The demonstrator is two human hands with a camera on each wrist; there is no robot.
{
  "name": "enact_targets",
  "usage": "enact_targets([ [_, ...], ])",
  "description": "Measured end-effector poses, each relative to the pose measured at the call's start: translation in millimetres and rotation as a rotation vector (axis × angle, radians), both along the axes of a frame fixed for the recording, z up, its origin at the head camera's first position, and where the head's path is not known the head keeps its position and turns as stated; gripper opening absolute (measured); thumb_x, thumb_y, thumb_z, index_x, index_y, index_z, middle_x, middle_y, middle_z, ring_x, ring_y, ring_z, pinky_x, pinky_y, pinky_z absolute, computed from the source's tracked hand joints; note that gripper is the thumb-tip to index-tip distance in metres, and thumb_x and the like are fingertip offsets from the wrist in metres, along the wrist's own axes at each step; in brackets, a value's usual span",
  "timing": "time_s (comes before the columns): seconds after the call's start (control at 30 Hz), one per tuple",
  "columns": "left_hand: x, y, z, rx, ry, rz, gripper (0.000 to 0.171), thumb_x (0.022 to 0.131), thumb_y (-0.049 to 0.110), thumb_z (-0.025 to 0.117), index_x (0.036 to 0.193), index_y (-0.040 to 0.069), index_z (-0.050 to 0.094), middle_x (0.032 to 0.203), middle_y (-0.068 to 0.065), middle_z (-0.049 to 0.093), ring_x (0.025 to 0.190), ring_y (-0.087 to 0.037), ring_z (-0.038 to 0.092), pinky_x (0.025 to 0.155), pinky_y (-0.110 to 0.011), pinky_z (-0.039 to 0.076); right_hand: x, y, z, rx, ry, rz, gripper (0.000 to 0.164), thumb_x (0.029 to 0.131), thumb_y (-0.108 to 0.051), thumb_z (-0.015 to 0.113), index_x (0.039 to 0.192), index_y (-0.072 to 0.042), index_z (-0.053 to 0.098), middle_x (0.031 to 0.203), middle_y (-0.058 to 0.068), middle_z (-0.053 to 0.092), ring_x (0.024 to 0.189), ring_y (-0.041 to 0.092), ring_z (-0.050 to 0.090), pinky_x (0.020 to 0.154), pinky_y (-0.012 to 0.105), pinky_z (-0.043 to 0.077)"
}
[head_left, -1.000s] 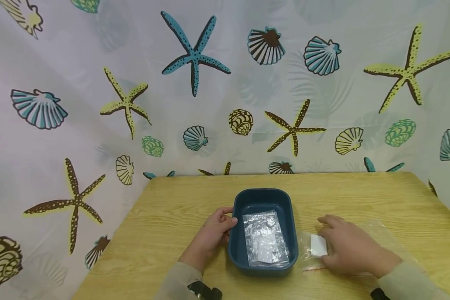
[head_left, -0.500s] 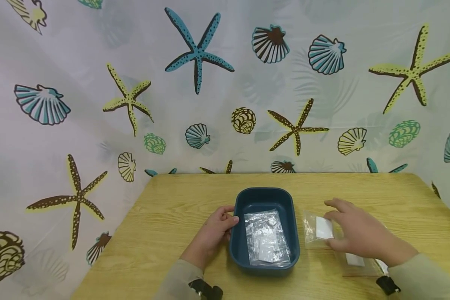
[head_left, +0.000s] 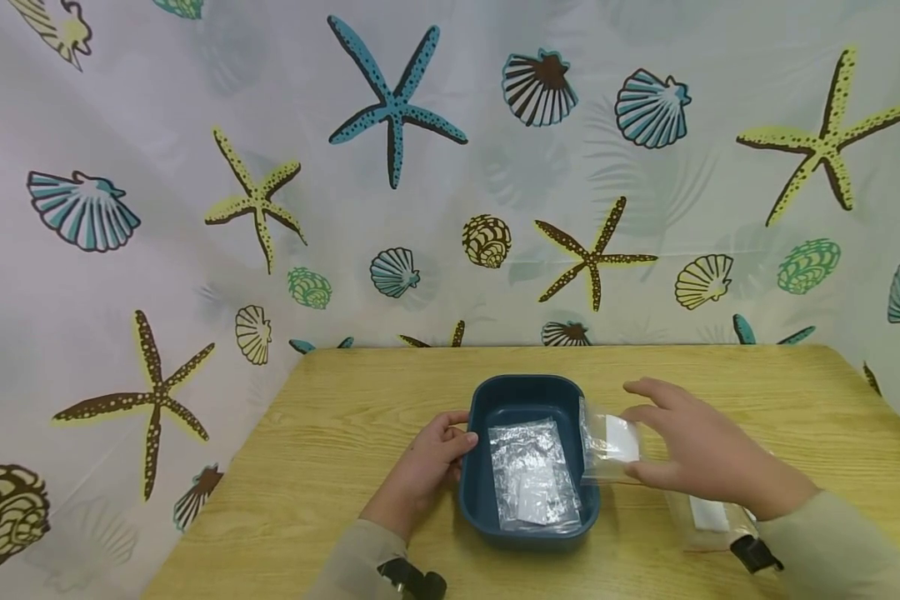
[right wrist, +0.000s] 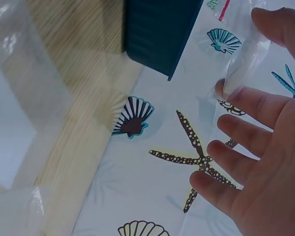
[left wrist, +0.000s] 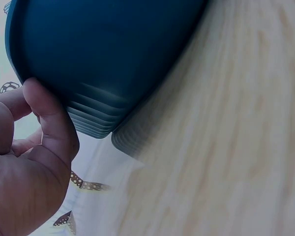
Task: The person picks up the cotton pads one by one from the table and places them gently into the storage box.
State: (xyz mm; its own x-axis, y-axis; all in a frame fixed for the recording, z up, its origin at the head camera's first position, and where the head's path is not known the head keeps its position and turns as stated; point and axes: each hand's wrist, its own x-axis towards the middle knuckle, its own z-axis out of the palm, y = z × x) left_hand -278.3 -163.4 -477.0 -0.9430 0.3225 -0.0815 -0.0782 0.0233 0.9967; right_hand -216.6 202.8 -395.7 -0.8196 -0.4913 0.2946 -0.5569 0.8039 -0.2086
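Note:
A dark blue rectangular bin (head_left: 482, 521) stands on the table, with clear plastic bags (head_left: 528, 467) lying flat inside it. My left hand (head_left: 423, 462) holds the bin's left side, thumb at the rim, as the left wrist view shows. My right hand (head_left: 701, 450) pinches a clear zip bag (head_left: 621, 439) with a white square in it between thumb and index finger; the other fingers are spread. That bag is off the table, at the bin's right rim. In the right wrist view a red strip shows on the held bag (right wrist: 243, 59).
Below my right wrist, another clear bag (head_left: 708, 515) with a white piece lies on the wooden table (head_left: 367, 387); the forearm partly covers it. A curtain (head_left: 435, 200) printed with starfish and shells hangs behind the table and along both sides.
My right hand has lifted a bag off the table and carried it left to the bin's rim, uncovering another bag beneath. The left hand keeps its place on the bin.

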Motion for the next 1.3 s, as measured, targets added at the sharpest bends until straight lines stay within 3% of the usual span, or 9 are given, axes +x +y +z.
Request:
enact_targets([
  [0.23, -1.4, 0, -1.4, 0.001, -0.005, 0.014, 0.049, 0.103, 0.017, 0.061, 0.147, 0.003, 0.044, 0.102, -0.015, 0.061, 0.072, -0.017, 0.06, 0.06, -0.028, 0.05, -7.5, -15, 2.3, -0.013, 0.031, 0.031, 0.058, 0.082, -0.044, 0.082, 0.125, -0.008, 0.07, 0.15, 0.014, 0.046, 0.137, 0.039, 0.044, 0.103, 0.057, 0.043],
  [0.83, -0.6, 3, -1.1, 0.017, -0.002, 0.018, 0.045, 0.103, 0.014, 0.061, 0.144, 0.003, 0.047, 0.093, -0.007, 0.06, 0.069, -0.015, 0.057, 0.057, -0.026, 0.048, -24.1, -62, -5.7, 0.004, 0.005, 0.064, 0.057, 0.082, -0.047, 0.081, 0.124, -0.011, 0.07, 0.15, 0.016, 0.046, 0.138, 0.038, 0.042, 0.105, 0.056, 0.042],
  [1.3, -1.6, 4, -2.3, 0.01, -0.003, 0.017, 0.045, 0.102, 0.015, 0.062, 0.144, 0.003, 0.047, 0.093, -0.008, 0.059, 0.07, -0.015, 0.056, 0.058, -0.026, 0.048, -31.5, -82, -8.8, 0.04, -0.009, 0.051, 0.06, 0.08, -0.05, 0.08, 0.126, -0.013, 0.07, 0.152, 0.014, 0.045, 0.142, 0.037, 0.038, 0.108, 0.056, 0.039],
])
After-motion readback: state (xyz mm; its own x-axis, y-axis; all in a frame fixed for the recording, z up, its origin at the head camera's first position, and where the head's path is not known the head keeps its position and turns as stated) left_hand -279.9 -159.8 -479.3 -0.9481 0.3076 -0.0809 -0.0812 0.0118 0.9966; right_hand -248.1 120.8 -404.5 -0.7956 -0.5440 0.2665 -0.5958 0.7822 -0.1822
